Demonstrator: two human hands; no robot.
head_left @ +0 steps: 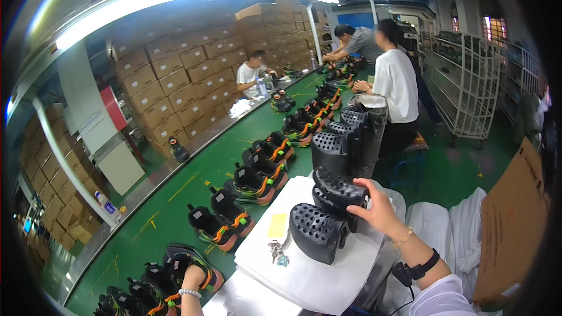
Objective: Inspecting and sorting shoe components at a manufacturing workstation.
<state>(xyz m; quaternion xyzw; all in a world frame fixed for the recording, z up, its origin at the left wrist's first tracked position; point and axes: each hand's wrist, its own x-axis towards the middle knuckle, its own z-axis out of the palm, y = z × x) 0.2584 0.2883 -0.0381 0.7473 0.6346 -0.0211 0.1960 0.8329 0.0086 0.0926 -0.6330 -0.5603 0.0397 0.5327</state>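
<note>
My left hand [193, 277] is at the collar of a dark shoe [184, 254] with orange and green trim, near the bottom of the picture; its fingertips are hidden in the shoe. My right hand [379, 209] has its thumb and fingers around the end of a black perforated plastic shoe insert [333, 185]. Close to it, another black perforated insert [316, 228] stands on a stack of white sheets [275, 275]. A yellow paper slip [278, 226] and a bunch of keys [279, 254] lie on the sheets.
Shoes in pairs [252, 184] line the green conveyor belt [193, 190]. More black inserts [333, 151] stand beyond the sheets. Several people work farther along. A cardboard sheet [509, 228], white sacks [462, 228] and a wire rack [462, 90] are at right; stacked cartons [175, 76] stand behind the belt.
</note>
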